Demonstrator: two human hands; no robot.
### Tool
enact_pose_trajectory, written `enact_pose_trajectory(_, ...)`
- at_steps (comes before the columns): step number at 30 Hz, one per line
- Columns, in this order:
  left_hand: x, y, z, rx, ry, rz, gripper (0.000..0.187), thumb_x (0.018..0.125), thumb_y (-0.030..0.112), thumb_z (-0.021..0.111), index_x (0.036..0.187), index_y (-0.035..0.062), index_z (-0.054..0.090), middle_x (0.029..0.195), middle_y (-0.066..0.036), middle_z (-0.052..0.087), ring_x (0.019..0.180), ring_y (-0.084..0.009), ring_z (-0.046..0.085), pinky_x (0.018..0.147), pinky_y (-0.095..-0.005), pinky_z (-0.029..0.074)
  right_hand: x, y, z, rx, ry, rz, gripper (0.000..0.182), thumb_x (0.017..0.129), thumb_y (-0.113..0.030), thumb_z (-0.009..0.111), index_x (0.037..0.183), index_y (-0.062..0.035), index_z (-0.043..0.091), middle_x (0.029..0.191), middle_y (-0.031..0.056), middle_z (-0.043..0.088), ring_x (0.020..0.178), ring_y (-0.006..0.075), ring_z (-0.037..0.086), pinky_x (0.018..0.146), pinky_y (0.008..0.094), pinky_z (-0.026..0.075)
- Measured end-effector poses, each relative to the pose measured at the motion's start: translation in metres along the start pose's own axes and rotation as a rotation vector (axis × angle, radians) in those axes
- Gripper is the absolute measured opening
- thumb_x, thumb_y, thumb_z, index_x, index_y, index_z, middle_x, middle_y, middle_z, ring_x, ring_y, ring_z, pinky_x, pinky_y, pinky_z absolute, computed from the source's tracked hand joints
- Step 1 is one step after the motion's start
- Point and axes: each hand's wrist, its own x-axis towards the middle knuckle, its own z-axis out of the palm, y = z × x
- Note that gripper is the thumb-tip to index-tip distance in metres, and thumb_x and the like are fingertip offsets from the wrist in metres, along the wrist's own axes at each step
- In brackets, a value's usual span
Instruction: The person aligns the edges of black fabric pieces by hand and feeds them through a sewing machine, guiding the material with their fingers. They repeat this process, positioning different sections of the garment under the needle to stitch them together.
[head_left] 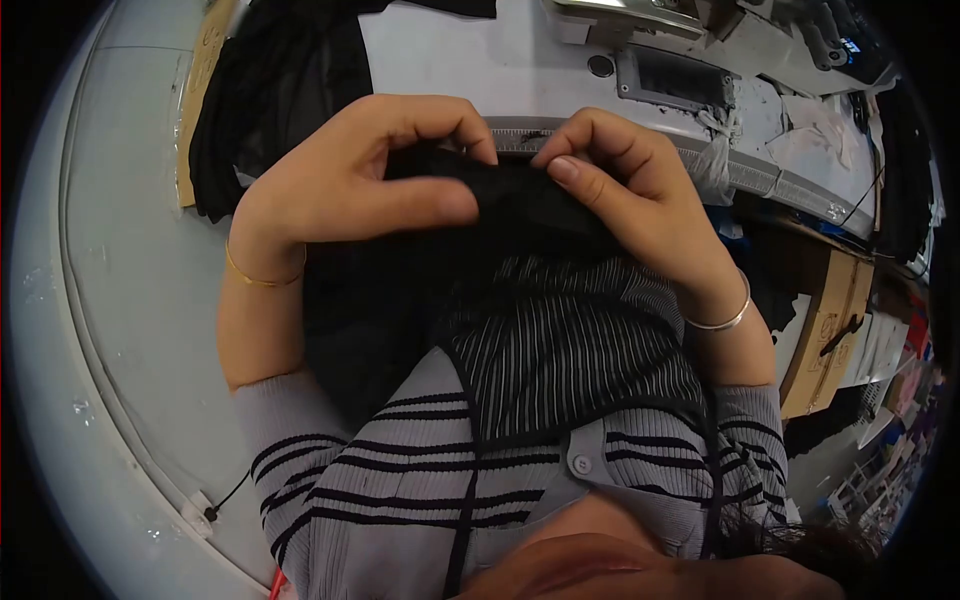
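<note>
Black fabric (520,205) hangs over my lap, its upper edge raised near the table's front edge. Bent over that edge is my left hand (375,175), its thumb well apart from the curled fingers. The index fingertip seems to touch the cloth, but no grip shows. My right hand (640,180) pinches the fabric's top edge between thumb and index finger. Only a small gap separates the two hands. Part of the left fingers is hidden behind the fabric.
Beyond my hands runs the white sewing table (440,65) with a measuring strip (800,195) along its front. A sewing machine (650,20) stands at the back right. More black cloth (270,95) lies at the left. A cardboard box (825,330) sits below on the right.
</note>
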Motion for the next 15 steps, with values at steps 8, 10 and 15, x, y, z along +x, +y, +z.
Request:
enact_pose_trajectory(8, -0.004, -0.033, 0.003, -0.236, -0.126, -0.321, 0.014, 0.102, 0.017, 0.060, 0.100, 0.0033, 0.061, 0.087, 0.007, 0.051, 0.079, -0.0021, 0.042, 0.072, -0.0199, 0.038, -0.002, 0.002, -0.022, -0.208, 0.149, -0.214, 0.016, 0.099, -0.015, 0.067, 0.101, 0.0006, 0.067, 0.078, -0.0041, 0.061, 0.070, 0.0021, 0.050, 0.064, 0.0194, 0.041)
enact_pose_trajectory(10, -0.007, -0.040, 0.001, -0.207, 0.054, -0.155, 0.013, 0.103, 0.016, 0.061, 0.103, 0.0027, 0.065, 0.081, 0.008, 0.053, 0.076, -0.0019, 0.048, 0.069, -0.0192, 0.041, -0.003, -0.002, -0.020, -0.192, 0.151, -0.169, 0.016, 0.098, -0.016, 0.068, 0.101, 0.0000, 0.067, 0.077, -0.0045, 0.060, 0.069, 0.0022, 0.049, 0.064, 0.0194, 0.041)
enact_pose_trajectory(15, 0.035, -0.015, -0.044, -0.011, 0.554, 0.012, 0.015, 0.104, 0.013, 0.059, 0.113, 0.0035, 0.066, 0.100, 0.006, 0.062, 0.089, -0.0019, 0.055, 0.077, -0.0163, 0.043, 0.038, -0.023, 0.013, -0.110, 0.057, 0.024, 0.018, 0.097, -0.018, 0.070, 0.102, -0.0015, 0.069, 0.077, -0.0055, 0.061, 0.071, 0.0015, 0.051, 0.065, 0.0178, 0.041)
